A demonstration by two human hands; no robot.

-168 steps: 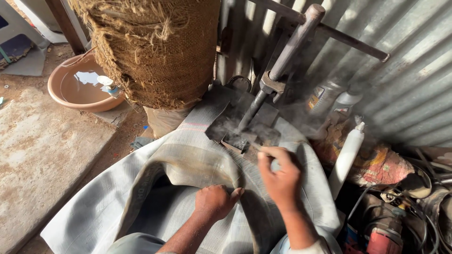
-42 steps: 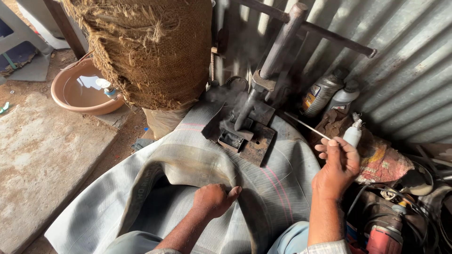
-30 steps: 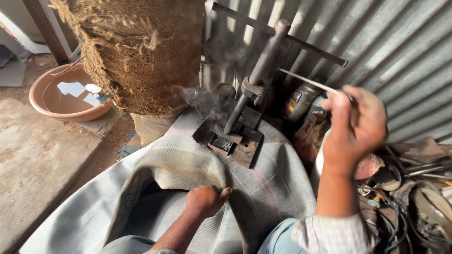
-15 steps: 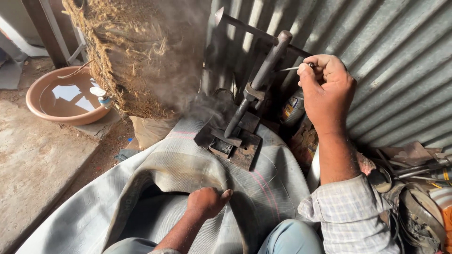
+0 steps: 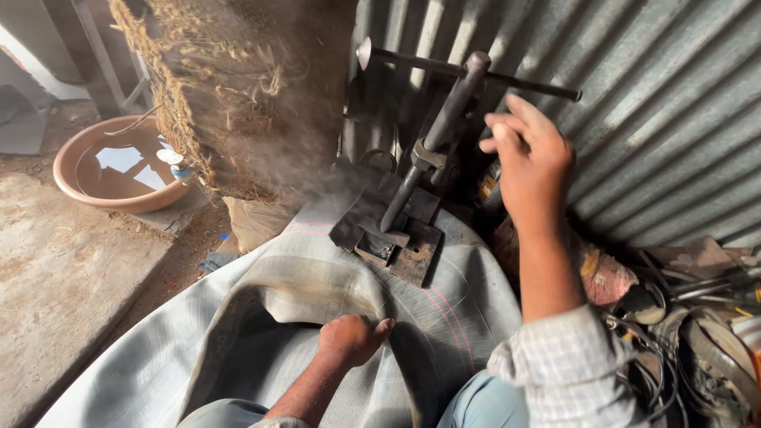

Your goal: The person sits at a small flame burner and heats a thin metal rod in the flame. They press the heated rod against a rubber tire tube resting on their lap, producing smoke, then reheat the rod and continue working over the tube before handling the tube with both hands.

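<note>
- Rubber of a big grey inner tube [image 5: 444, 317] is seen draped across the lap and down to the ground; it is judged soft, floppy and fairly heavy in bulk, with a dusty surface that should not slip much.
- One fold of the tube is pinned under the flat plates of a screw press [image 5: 396, 230], which stands at the far edge of the tube, against the metal wall.
- The press is judged heavy, rigid iron; its upright screw [image 5: 440, 135] is topped by a long crossbar handle [image 5: 515, 79], and that bar is judged the natural place to be gripped for turning.
- The right hand [image 5: 527, 154] is raised just below the crossbar, fingers loosely spread and empty; whether the bar is touched cannot be told.
- The left hand [image 5: 353, 337] is pressed flat on a raised fold of the tube, near its inner edge; nothing is clasped in it.
- Thin smoke or dust is seen drifting around the press plates, so the metal may be hot there.
- Beyond the tube, a bundle of coarse straw-like fibre [image 5: 238, 87] hangs at the left, with a round brown basin of water [image 5: 119, 170] on the bare concrete floor [image 5: 55, 269].
- A corrugated metal wall [image 5: 674, 119] closes the right side; wires, tools and rags [image 5: 697, 341] are heaped at its foot.
</note>
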